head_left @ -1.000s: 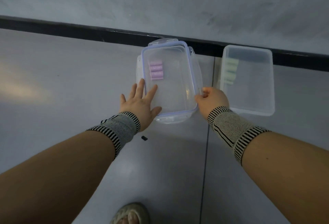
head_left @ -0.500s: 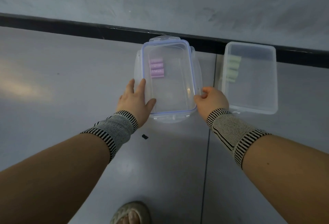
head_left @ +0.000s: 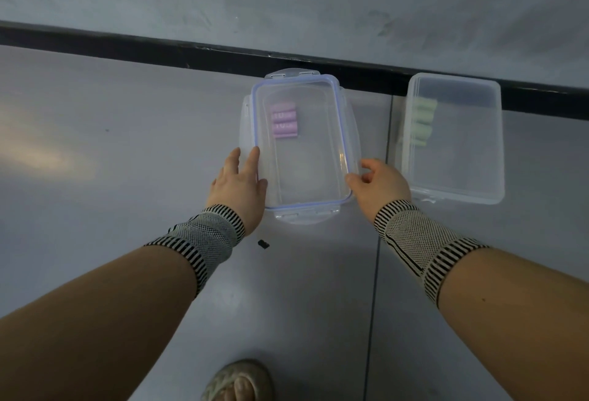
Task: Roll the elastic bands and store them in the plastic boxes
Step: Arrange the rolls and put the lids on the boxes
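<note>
- Step in hand, as judged: closing the left plastic box [head_left: 251, 145] w/ its blue-rimmed lid [head_left: 302, 142]; rolling looks done, since the bands already sit inside both boxes.
- Purple rolled bands [head_left: 284, 124] lie in the far-left part of that box, seen thru the clear lid. Green rolled bands [head_left: 422, 120] lie at the far-left of the right plastic box [head_left: 462, 177], which has no blue-rimmed lid on it.
- Both boxes stand on the grey desk [head_left: 127, 145], near its far edge, just beside each other but apart.
- Left hand [head_left: 237, 187]: fingers straight, laid flat along the lid's left edge, thumb at the near-left corner; pressing, not clenched.
- Right hand [head_left: 379, 187]: fingers curled at the lid's near-right corner, approx. pinching the rim or the side clip there; the exact contact is hard to make out.
- Near-end latch flap [head_left: 302, 214] sticks out, prob. not snapped yet.
- Next move calls for: lid seated square all round, then even downward pressure and the clips folded shut one by one; box held steady so it doesn't slide.
- Vs. the earlier frames: left hand has slid from on top of the lid to its left edge, fingers closer together; right hand stays at the same corner; the lid looks to sit lower and squarer on the box.
</note>
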The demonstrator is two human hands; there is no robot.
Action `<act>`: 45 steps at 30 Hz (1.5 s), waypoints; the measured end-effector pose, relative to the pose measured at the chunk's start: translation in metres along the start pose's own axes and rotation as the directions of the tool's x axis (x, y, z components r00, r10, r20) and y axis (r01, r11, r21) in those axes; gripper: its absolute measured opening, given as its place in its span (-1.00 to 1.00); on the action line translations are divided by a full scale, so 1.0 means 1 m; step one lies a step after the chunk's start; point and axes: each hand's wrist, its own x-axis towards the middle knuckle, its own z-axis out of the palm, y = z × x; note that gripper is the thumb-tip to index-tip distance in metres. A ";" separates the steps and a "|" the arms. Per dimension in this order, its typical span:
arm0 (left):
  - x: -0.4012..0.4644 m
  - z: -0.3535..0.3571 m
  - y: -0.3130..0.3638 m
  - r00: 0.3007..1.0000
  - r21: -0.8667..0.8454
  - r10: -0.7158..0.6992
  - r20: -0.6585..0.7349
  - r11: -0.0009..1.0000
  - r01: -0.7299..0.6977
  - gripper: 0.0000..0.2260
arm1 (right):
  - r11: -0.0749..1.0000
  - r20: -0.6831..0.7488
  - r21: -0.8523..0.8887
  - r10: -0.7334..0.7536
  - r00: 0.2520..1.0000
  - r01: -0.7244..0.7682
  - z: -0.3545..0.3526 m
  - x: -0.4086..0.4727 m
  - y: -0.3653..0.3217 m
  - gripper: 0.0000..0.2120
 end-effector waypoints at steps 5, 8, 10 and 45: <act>-0.005 0.001 -0.003 1.000 -0.018 -0.004 0.015 1.000 0.005 -0.47 | 1.000 -0.013 -0.013 -0.003 1.000 0.003 0.002 -0.003 0.000 -0.57; -0.004 0.001 -0.003 0.999 -0.002 0.005 0.034 1.000 -0.005 -0.46 | 1.000 -0.022 0.005 0.012 1.000 -0.012 0.002 -0.005 0.000 -0.58; -0.002 0.000 -0.001 0.999 0.000 0.003 0.037 1.000 -0.003 -0.46 | 0.999 -0.029 0.045 0.031 0.999 -0.030 0.001 -0.006 0.000 -0.58; 0.010 -0.009 0.006 0.998 -0.303 -0.053 0.036 0.951 0.062 -0.51 | 0.990 -0.062 0.131 0.065 0.996 -0.056 0.004 0.006 0.006 -0.58</act>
